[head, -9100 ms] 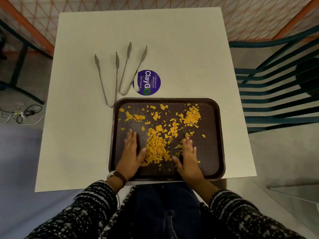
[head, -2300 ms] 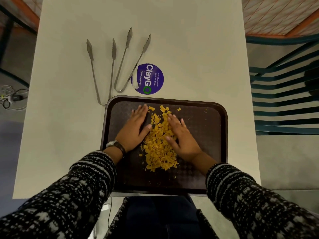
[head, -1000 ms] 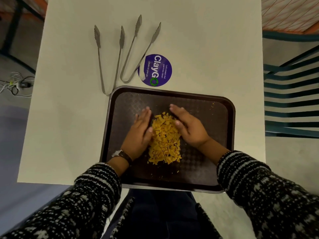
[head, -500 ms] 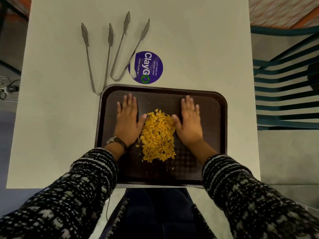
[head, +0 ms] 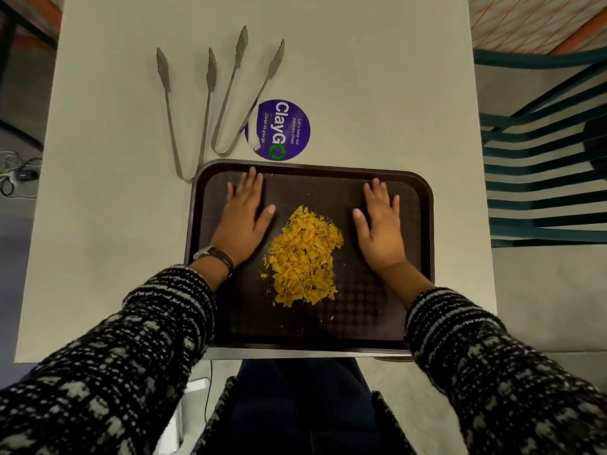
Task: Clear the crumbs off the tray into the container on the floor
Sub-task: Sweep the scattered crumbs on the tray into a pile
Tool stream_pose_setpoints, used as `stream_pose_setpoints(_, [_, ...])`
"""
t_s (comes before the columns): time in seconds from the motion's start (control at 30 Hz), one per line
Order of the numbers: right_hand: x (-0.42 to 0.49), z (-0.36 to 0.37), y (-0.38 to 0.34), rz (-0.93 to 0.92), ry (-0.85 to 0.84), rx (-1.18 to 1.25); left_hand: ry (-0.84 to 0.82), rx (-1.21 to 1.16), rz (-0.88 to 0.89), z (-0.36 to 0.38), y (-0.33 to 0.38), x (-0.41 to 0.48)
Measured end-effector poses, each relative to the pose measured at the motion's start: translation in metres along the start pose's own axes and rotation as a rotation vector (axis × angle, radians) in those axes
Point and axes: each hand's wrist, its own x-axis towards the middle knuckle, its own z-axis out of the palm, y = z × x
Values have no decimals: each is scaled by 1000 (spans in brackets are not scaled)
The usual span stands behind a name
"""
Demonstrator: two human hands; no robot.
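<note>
A dark brown tray (head: 423, 224) lies at the near edge of the white table (head: 98, 224). Orange-yellow crumbs (head: 303, 257) sit in one heap in the tray's middle, with a few stray bits around it. My left hand (head: 244, 221) rests flat on the tray left of the heap, fingers spread, holding nothing. My right hand (head: 381, 224) lies flat on the tray right of the heap, also open. Neither hand touches the heap. The container on the floor is not clearly visible.
Two metal tongs (head: 193, 110) (head: 246, 93) lie on the table beyond the tray's far left corner. A purple round sticker (head: 285, 126) is on the table behind the tray. A teal slatted chair (head: 542, 178) stands to the right. Cables (head: 16, 175) lie on the floor at left.
The scattered crumbs have been pushed together into one heap. In the last half second both hands have slid outward, away from the heap, and lie flat on the tray.
</note>
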Motion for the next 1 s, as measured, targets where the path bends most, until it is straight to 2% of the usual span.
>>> stream_pose_setpoints(0.1, [4,17,-17,-112,-86,-106,-27,66,55,14,13,4])
stream_pose_setpoints(0.17, [3,28,-34,-193,-159,-89,-69,26,104,24,28,4])
stream_pose_setpoints(0.27, [0,31,-48,-190,-221,168,-144,-183,119,27,43,2])
stream_pose_setpoints(0.33, [-1,22,-46,-110,-166,362,-167,-346,47,18,39,-5])
stream_pose_setpoints(0.4, [2,13,-41,-92,-104,402,-124,-390,32,6,29,-19])
stream_pose_setpoints(0.5, [15,9,-38,-85,-136,309,29,-331,-41,-5,17,-47])
stream_pose_setpoints(0.63, [21,21,-43,-269,-256,32,185,-259,-166,-5,0,-72])
stream_pose_setpoints(0.77, [0,28,-54,-347,-373,185,158,-165,-224,2,-12,-82])
stream_pose_setpoints(0.87, [-21,25,-50,-219,-149,246,150,-94,-233,14,-4,-85])
stream_pose_setpoints(0.93, [-42,21,-40,-40,33,252,161,-71,-244,24,7,-83])
stream_pose_setpoints(1.0, [-66,18,-31,128,148,255,168,-72,-251,35,23,-80])
